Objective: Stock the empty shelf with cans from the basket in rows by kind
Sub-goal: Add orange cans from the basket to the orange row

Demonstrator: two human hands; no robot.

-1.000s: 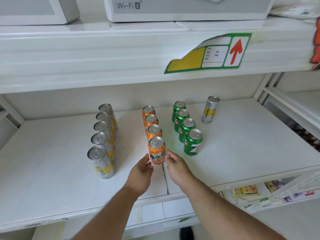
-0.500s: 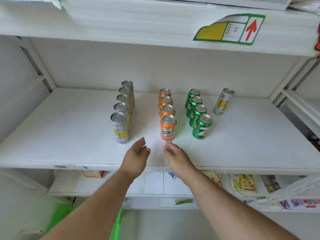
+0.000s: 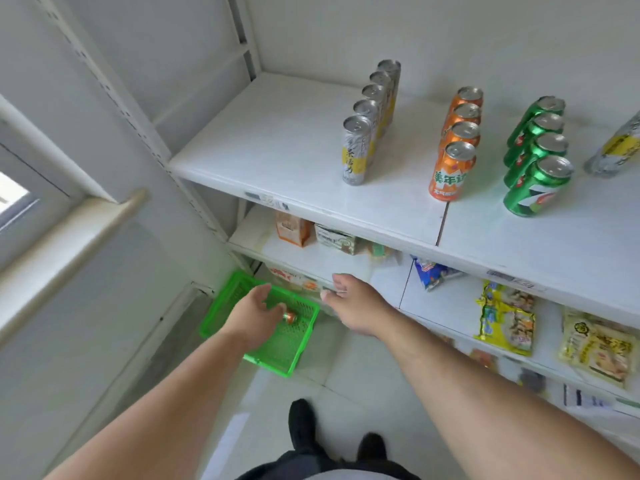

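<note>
Down by the floor now: both hands have been pulled off the white metal shelf (image 3: pixel 298 174), where they hovered by the front orange drink can a second ago, so a refill run seems started. The left hand (image 3: pixel 251 315), fingers spread, is reached into the green plastic basket (image 3: pixel 277 355); the right hand (image 3: pixel 349 303) hangs loosely spread. One small orange can (image 3: pixel 290 317) is lying on its side in the basket, long axis roughly level, end pointed right.

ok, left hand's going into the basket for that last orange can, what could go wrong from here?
The orange can lies on its side in the green basket; it may roll from the open left hand.
The orange row's front can already stands near the shelf edge, so a fifth gets little room.
The silver-yellow can stands apart from its row.
</note>
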